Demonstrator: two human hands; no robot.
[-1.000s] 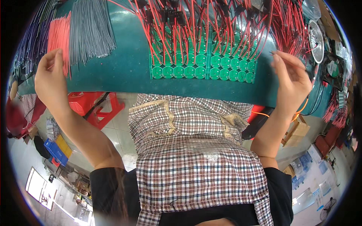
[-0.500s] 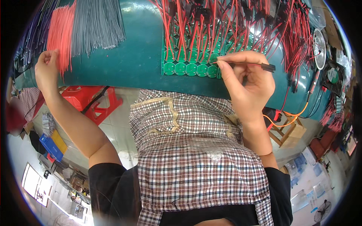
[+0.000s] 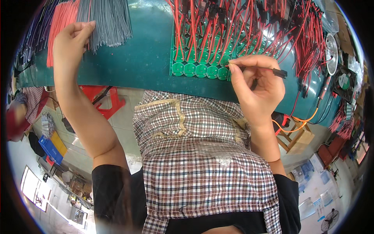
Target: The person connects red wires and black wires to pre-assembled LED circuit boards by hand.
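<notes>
Fingers of the right hand (image 3: pixel 259 87) pinch a thin wire with a black plug (image 3: pixel 272 71) at the green round boards (image 3: pixel 200 70) on the desk (image 3: pixel 144 62); the left hand (image 3: pixel 72 39), loosely curled, touches grey wires (image 3: pixel 109 19) well apart.

A teal-green table top (image 3: pixel 148 58) is seen across the far part of the scene. On it, right of centre, a bright green panel of round circuit boards (image 3: pixel 198 68) is laid, covered by red and black wires (image 3: pixel 249 27) with black plugs. At the far left, a bundle of grey wires (image 3: pixel 107 19) is flanked by a bundle of salmon-red wires (image 3: pixel 60 23). A thin black tool (image 3: pixel 269 70) is shown at the right hand (image 3: pixel 257 89). Near the viewer, a checked apron (image 3: pixel 202 163) in white, dark red and navy is worn over black sleeves (image 3: pixel 113 191). A red plastic stool (image 3: pixel 105 99) is visible below the table, left of centre.
</notes>
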